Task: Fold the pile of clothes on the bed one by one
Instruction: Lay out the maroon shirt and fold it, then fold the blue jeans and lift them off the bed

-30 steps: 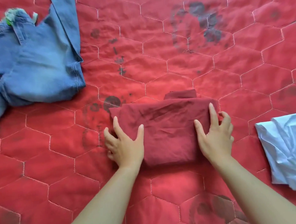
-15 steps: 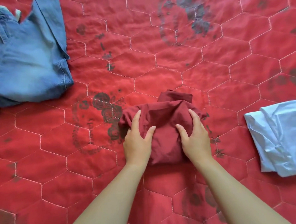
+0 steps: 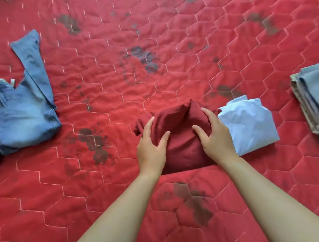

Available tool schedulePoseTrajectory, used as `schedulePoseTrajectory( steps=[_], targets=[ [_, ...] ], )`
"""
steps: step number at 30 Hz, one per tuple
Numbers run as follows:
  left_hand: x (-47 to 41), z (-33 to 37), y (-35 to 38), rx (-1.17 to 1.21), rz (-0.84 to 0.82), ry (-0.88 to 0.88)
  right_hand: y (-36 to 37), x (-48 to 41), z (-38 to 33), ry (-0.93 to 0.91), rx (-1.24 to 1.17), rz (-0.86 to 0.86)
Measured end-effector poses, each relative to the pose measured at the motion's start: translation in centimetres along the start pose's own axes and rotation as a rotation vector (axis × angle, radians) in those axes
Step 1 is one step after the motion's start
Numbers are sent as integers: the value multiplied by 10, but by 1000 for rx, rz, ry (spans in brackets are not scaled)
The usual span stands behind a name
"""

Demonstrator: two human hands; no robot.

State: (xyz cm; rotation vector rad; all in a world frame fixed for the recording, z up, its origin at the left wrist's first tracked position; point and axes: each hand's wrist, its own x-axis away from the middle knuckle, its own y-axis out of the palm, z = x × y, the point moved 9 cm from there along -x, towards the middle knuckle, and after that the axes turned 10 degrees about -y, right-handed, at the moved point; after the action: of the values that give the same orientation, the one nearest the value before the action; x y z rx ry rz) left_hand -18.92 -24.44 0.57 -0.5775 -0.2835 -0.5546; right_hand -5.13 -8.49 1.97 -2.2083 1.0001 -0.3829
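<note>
Now the folded dark red garment [image 3: 181, 138], which lay flat under spread palms a second ago, is bunched into a mound and has been carried rightward until its right edge touches the folded pale blue shirt [image 3: 247, 125]; the left hand [image 3: 151, 145] and right hand [image 3: 215, 134] clamp it from either side, fingers curled into the cloth. That suggests this piece is finished and being stacked with the folded items. Farther right, folded grey cloth [image 3: 314, 98] sits at the frame edge, the unfolded jeans [image 3: 19, 113] wait far left, and the red quilted bedspread [image 3: 102, 179] between lies open.
</note>
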Motion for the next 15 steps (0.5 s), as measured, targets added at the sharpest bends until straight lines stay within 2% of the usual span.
schedulePoseTrajectory(
  steps=[6,9,11,13,14,15],
  targets=[
    [28,67,107,221,53,30,-123,-38,53,-147,24,104],
    [38,56,168,219,111,-15,-139,-55,111,-145,71,-3],
    [40,23,208,35,108,-166,-124,-59,164,-63,133,-204],
    [39,-15,236,-248,25,-325,-103,-50,218,82,266,-439],
    [36,-26,240,-389,13,-338,-100,-46,238,141,350,-483],
    [32,-30,239,-515,36,-300,-104,-46,248,145,429,-435]
  ],
)
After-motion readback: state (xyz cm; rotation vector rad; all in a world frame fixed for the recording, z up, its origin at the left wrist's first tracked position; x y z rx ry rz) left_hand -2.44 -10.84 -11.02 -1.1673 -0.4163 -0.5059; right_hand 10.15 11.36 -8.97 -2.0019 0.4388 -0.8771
